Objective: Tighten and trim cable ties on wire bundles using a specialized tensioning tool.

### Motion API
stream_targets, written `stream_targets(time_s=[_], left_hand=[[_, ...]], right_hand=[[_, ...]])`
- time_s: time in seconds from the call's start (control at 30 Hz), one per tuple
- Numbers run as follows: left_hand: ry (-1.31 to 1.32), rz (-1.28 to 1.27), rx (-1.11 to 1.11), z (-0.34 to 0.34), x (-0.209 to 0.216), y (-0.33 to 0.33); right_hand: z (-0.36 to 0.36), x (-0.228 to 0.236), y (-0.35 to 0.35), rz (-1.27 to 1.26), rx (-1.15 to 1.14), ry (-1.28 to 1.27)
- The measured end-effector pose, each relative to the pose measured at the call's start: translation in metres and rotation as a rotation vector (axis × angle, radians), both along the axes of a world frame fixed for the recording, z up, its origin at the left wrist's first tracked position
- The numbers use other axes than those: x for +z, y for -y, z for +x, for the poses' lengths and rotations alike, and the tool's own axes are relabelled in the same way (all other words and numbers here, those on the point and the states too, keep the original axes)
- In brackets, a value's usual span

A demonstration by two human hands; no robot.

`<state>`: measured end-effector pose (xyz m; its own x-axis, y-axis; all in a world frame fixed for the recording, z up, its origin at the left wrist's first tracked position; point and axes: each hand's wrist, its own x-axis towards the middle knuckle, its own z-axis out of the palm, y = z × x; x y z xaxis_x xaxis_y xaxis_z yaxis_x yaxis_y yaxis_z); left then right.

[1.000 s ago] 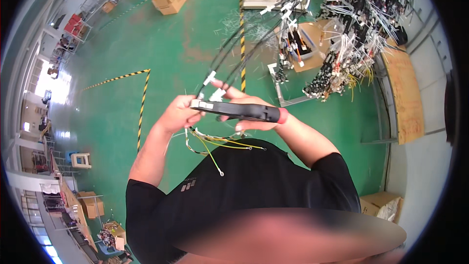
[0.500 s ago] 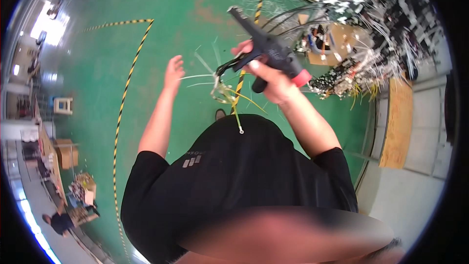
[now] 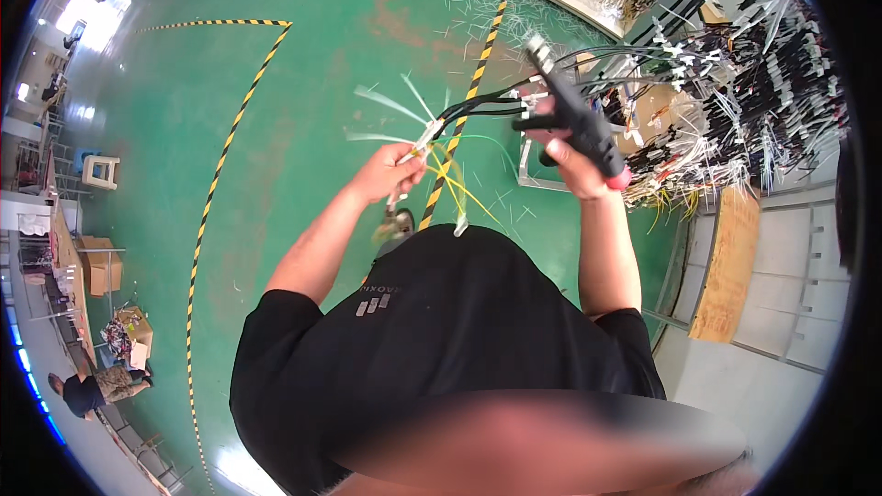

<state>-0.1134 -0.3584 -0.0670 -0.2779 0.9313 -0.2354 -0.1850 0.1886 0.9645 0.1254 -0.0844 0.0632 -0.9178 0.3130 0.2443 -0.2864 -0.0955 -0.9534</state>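
My left hand [image 3: 390, 173] is closed on the end of a wire harness [image 3: 487, 101], next to a white wrapped part. From there black cables run right towards a dense mass of wires. Long pale cable-tie tails [image 3: 395, 103] stick out beyond my left hand, and yellow wires [image 3: 464, 191] hang down close to my black shirt. My right hand [image 3: 579, 170] grips a black cable tie gun [image 3: 583, 124] with a red rear knob. The gun's nose points up and left, above the cables and apart from my left hand. My right fingers are partly hidden behind its handle.
Bundled wires with white ties [image 3: 735, 83] fill the right side. Another wire-covered board [image 3: 574, 0] stands at the far right. Yellow-black tape [image 3: 241, 133] marks the green floor. At left are a stool [image 3: 101, 172], a cardboard box [image 3: 99, 266] and another person [image 3: 87, 392].
My left hand, open and apart before, now holds the harness end. My right hand has moved right with the cable tie gun, away from the bundle's end.
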Motion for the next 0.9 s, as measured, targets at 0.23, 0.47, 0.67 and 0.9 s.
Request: stream_targets(time_s=[0.23,0.47,0.67,0.9], left_hand=[[-0.068,-0.247,-0.073,-0.005,0.046,-0.018],[0.423,0.032,-0.203,0.009,0.051,-0.04],[0.485,0.054,-0.164,0.03,0.068,-0.057],[0.204,0.043,-0.184,0.052,0.099,-0.053]], right_hand=[[0.054,-0.061,0.026,0.971,-0.5,0.446],[0.072,-0.059,0.055,1.072,-0.591,0.428],[0.089,-0.067,0.067,0.794,-0.589,0.371],[0.128,-0.035,0.055,0.121,-0.639,0.352]])
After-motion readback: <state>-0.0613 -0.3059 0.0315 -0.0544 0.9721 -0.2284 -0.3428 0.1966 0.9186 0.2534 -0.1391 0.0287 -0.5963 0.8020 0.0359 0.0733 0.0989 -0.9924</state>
